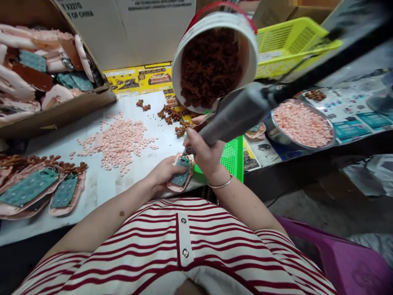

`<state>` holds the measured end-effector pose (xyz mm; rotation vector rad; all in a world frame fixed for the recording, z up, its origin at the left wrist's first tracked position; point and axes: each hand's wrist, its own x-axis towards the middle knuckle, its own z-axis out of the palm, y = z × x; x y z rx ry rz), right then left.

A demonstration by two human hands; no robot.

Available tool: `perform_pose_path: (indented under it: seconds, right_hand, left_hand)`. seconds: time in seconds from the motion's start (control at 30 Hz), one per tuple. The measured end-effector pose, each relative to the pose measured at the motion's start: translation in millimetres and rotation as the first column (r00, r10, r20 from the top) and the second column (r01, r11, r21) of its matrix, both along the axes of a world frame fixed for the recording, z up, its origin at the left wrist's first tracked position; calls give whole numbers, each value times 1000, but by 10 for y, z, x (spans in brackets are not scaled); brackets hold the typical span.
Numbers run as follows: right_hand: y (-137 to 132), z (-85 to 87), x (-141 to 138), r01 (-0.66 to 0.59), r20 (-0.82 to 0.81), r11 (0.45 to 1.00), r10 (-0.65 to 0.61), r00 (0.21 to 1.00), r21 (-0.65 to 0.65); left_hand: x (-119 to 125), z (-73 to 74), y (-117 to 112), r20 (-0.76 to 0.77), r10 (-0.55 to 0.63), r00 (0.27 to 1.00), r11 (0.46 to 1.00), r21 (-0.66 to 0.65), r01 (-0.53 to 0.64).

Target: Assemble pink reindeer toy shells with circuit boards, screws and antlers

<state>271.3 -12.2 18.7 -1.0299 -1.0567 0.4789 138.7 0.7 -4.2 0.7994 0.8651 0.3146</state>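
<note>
My left hand [162, 173] is closed around a pink plastic shell with a green circuit board [179, 177] in it, thumb resting on the board. My right hand [206, 152] grips a grey power screwdriver [235, 112] with a black cable end, somewhat blurred. Its tip points down at the upper end of the shell; whether it touches a screw is too small to tell. Small pink ring-like pieces [123, 141] lie in a heap beyond my left hand. Brown bone-shaped pieces [172, 114] are scattered beyond my right hand. A green perforated basket [235, 157] sits under my right wrist.
A white bucket [176, 78] tipped on its side holds many brown pieces. At left stand a cardboard box [101, 92] of shells and several shells with boards [64, 192]. At right are a metal bowl [272, 133] of pink pieces and a yellow basket [288, 35].
</note>
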Motion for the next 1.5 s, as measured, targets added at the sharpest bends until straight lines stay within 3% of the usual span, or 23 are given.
perform_pose_path:
  seconds: [0.13, 0.27, 0.47, 0.67, 0.9, 1.03, 1.5]
  right_hand:
    - [-57, 25, 11, 14, -96, 984, 3, 995, 178]
    - [-93, 95, 12, -32, -70, 966, 51, 996, 258]
    - [-122, 127, 12, -49, -76, 975, 68, 995, 219]
    - [-78, 131, -14, -73, -79, 953, 101, 992, 294]
    - [-94, 113, -12, -76, -10, 970, 80, 997, 231]
    - [-82, 103, 5, -80, -34, 956, 93, 995, 282]
    - [-118, 71, 21, -61, -22, 983, 66, 998, 174]
  left_hand:
    - [11, -17, -17, 22, 24, 999, 999, -22, -24]
    - [9, -23, -24, 36, 23, 999, 1000, 2, -23]
    - [2, -37, -32, 51, 18, 999, 1000, 12, -19]
    - [-2, -49, -25, 99, -8, 995, 1000, 2, 8]
    - [-15, -58, 4, 96, -25, 995, 1000, -9, 26]
    - [-17, -56, 11, 102, -32, 994, 999, -15, 34]
    - [-12, -21, 12, 97, -33, 995, 999, -35, 37]
